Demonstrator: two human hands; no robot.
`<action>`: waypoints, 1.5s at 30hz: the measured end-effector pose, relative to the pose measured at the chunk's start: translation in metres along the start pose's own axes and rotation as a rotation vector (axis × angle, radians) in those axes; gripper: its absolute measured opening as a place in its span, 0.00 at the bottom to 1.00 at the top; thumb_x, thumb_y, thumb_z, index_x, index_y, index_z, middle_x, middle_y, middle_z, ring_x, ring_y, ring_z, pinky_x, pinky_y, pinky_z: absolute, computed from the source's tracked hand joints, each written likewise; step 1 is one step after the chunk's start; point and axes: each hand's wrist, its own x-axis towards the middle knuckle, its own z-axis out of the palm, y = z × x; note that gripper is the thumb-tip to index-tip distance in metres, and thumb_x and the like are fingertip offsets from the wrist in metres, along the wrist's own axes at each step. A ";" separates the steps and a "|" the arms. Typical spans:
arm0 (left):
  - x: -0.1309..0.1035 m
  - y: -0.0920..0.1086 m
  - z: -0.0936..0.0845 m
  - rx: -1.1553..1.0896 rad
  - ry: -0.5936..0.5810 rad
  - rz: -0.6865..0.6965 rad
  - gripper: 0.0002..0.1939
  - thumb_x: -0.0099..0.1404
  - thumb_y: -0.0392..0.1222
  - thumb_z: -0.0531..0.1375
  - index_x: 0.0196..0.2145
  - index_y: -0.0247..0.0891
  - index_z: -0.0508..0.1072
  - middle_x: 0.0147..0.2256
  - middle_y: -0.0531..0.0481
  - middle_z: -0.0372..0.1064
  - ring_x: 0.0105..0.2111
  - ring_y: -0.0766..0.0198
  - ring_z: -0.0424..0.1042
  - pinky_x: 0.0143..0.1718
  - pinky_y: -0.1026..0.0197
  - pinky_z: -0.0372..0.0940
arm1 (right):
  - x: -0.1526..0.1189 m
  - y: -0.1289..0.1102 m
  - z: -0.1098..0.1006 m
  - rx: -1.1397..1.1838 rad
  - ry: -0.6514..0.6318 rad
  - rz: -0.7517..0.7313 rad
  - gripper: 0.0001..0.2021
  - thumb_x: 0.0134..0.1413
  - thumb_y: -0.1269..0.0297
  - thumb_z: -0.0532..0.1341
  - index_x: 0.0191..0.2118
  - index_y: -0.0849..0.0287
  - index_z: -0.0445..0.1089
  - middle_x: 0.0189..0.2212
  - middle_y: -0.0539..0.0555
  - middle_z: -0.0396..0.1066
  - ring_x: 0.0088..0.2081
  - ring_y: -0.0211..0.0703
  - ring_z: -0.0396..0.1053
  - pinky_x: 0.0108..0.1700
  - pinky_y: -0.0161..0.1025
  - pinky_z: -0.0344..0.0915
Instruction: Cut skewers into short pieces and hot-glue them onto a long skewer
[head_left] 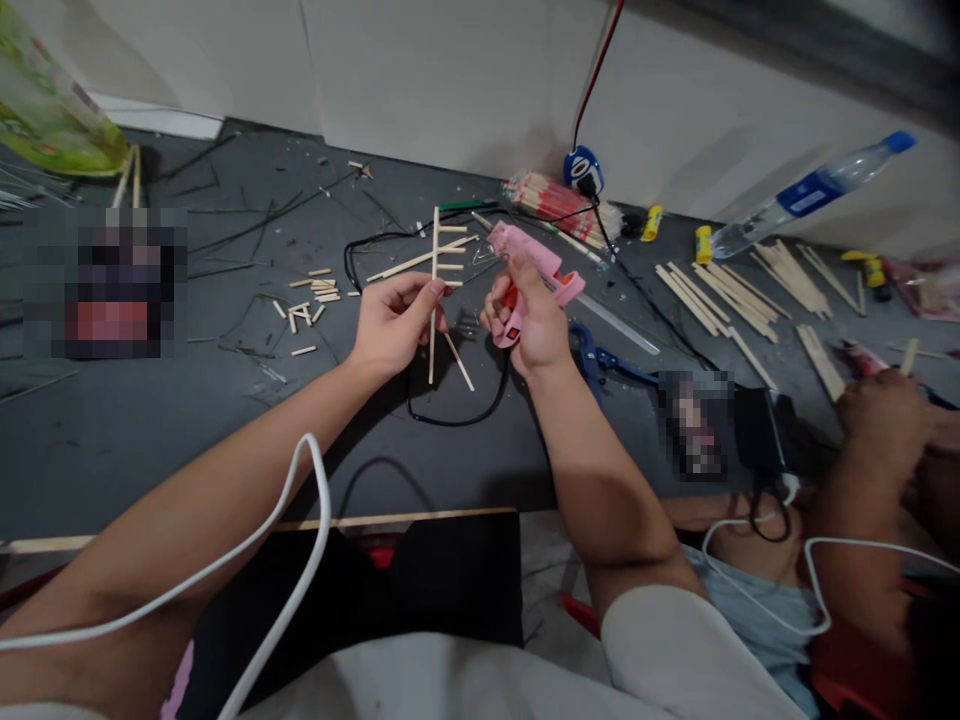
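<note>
My left hand (400, 318) pinches a thin wooden stick frame (436, 243), a long upright stick with several short crosspieces jutting to the right. My right hand (531, 318) is wrapped round a pink glue gun (534, 257), whose nozzle points up and left, near the top of the frame but apart from it. A clear glue stick (619, 325) extends from the gun's rear. Below my left hand another stick (459, 362) slants down to the right. Short cut pieces (304, 312) lie on the dark table left of my left hand.
Bundled sticks (555, 205) in red wrapping, loose sticks (739, 300) and a water bottle (810, 200) are along the back and right. Black cable (457, 422) loops in front of my hands. White cable (319, 500) crosses my left forearm. Another person's hand (885, 410) is at far right.
</note>
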 end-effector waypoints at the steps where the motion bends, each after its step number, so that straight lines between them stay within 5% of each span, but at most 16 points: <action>1: 0.000 0.000 0.000 -0.001 -0.001 0.000 0.22 0.64 0.63 0.69 0.33 0.39 0.81 0.19 0.52 0.73 0.14 0.71 0.63 0.15 0.66 0.57 | 0.000 0.000 0.000 -0.003 -0.001 -0.002 0.29 0.52 0.30 0.67 0.24 0.53 0.64 0.15 0.42 0.53 0.15 0.32 0.54 0.19 0.36 0.55; 5: 0.002 0.002 0.000 -0.031 0.018 -0.015 0.23 0.62 0.64 0.70 0.32 0.40 0.81 0.18 0.53 0.72 0.13 0.72 0.63 0.14 0.67 0.58 | 0.002 0.002 0.001 0.010 0.033 -0.076 0.27 0.51 0.34 0.70 0.26 0.52 0.64 0.17 0.42 0.56 0.17 0.32 0.57 0.22 0.36 0.58; 11: 0.004 0.004 -0.003 -0.112 0.059 -0.057 0.21 0.62 0.62 0.70 0.33 0.39 0.82 0.20 0.52 0.74 0.14 0.72 0.63 0.14 0.66 0.59 | 0.007 0.010 0.001 0.031 0.145 -0.127 0.21 0.46 0.47 0.77 0.37 0.50 0.69 0.34 0.44 0.72 0.25 0.31 0.68 0.25 0.33 0.63; 21: 0.001 0.001 0.001 -0.100 -0.043 -0.045 0.22 0.63 0.63 0.70 0.33 0.39 0.80 0.21 0.51 0.74 0.13 0.71 0.64 0.15 0.65 0.59 | 0.001 0.016 0.004 -0.001 -0.068 -0.114 0.24 0.45 0.56 0.79 0.34 0.51 0.61 0.36 0.44 0.71 0.29 0.32 0.67 0.24 0.31 0.60; 36: 0.003 0.002 -0.001 -0.112 -0.027 -0.020 0.24 0.63 0.64 0.69 0.34 0.38 0.80 0.19 0.54 0.73 0.12 0.72 0.62 0.13 0.66 0.55 | 0.000 0.017 0.006 0.039 -0.129 -0.063 0.21 0.49 0.58 0.78 0.35 0.52 0.63 0.20 0.38 0.60 0.17 0.28 0.54 0.20 0.33 0.50; 45: -0.002 0.001 0.002 -0.087 -0.041 -0.016 0.23 0.62 0.62 0.71 0.34 0.37 0.80 0.19 0.53 0.73 0.13 0.72 0.63 0.14 0.67 0.58 | 0.001 0.015 0.006 0.066 -0.077 -0.078 0.22 0.46 0.58 0.79 0.35 0.53 0.64 0.20 0.38 0.59 0.16 0.28 0.53 0.19 0.33 0.51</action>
